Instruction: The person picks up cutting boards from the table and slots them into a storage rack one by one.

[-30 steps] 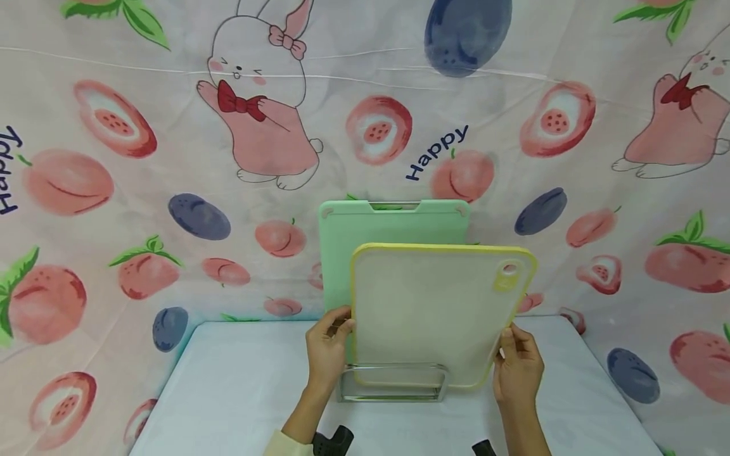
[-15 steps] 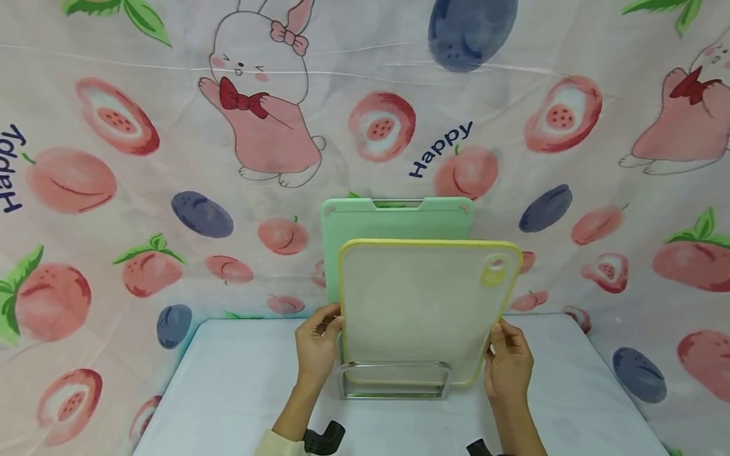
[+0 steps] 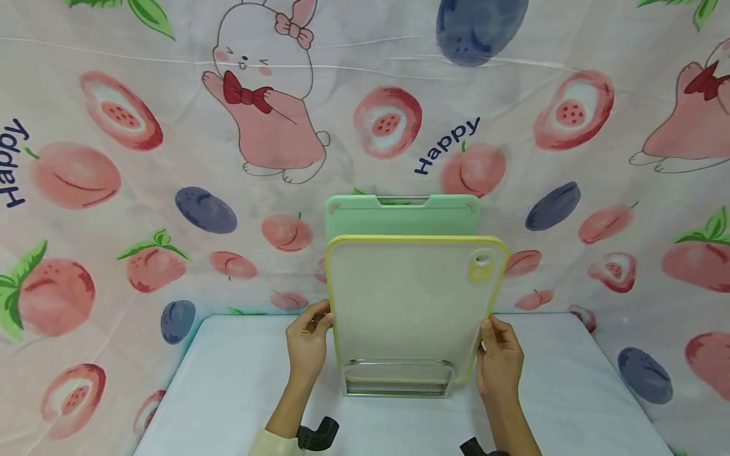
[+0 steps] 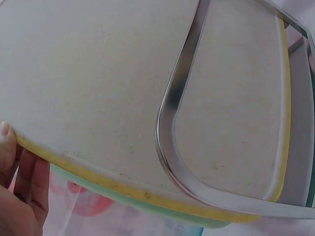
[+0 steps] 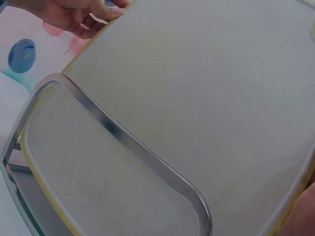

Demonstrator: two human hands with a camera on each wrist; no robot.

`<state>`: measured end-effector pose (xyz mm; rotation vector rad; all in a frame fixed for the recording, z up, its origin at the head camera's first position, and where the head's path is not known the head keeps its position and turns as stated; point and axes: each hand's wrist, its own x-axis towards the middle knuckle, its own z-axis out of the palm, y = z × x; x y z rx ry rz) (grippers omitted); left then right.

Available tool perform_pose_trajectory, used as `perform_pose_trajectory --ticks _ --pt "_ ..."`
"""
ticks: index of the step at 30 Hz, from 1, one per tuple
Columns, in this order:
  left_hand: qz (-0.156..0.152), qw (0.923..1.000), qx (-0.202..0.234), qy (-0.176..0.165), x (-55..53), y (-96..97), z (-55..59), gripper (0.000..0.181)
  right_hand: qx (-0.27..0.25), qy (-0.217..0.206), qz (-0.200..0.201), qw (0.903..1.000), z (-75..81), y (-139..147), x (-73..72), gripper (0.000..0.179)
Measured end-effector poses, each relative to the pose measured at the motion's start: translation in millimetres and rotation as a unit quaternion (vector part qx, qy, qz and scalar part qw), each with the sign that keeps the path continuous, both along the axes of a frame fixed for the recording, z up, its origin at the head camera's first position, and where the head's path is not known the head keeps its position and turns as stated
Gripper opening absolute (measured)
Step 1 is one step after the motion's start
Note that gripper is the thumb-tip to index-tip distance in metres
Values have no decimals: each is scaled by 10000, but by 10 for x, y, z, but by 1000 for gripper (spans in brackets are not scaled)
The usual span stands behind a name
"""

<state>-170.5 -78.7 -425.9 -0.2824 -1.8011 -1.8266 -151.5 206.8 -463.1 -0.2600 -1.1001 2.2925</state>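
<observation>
A pale cutting board with a yellow rim [image 3: 405, 297] stands upright behind the front bar of a metal rack [image 3: 399, 395]. My left hand [image 3: 308, 342] pinches its left edge between thumb and fingers. On the opposite edge, my right hand [image 3: 500, 358] grips the board the same way. The board's lower edge shows just above the rack's base in the left wrist view, where the metal bar [image 4: 170, 113] crosses its face. Behind it stands a green cutting board [image 3: 402, 218], mostly hidden, with a handle slot at its top.
The rack stands on a table with a white cover [image 3: 245, 373]. A printed cloth [image 3: 188, 126] with rabbits and fruit hangs behind the table. Black wrist mounts [image 3: 319, 434] sit on both forearms.
Both hands have moved the yellow-rimmed board to the left, so it sits more squarely within the rack. The whole scene has shifted slightly as the head view turned.
</observation>
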Motion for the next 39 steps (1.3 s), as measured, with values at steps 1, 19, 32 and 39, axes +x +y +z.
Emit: perform_pose_trajectory --ticks 1,19,32,39 --pt "7 10000 0 1 -5 -4 -1 17 30 -22 -3 10000 0 -5 -2 11" --pt "175 9998 -50 2 -3 -62 27 18 194 -98 32 9998 7 -87 -19 13" --pt "302 9993 -140 -164 -83 -115 -81 17 262 -606 411 9970 48 -79 -32 10" --pt "470 9976 -338 -378 -210 -148 -206 12 526 -813 591 9935 64 -45 -67 11"
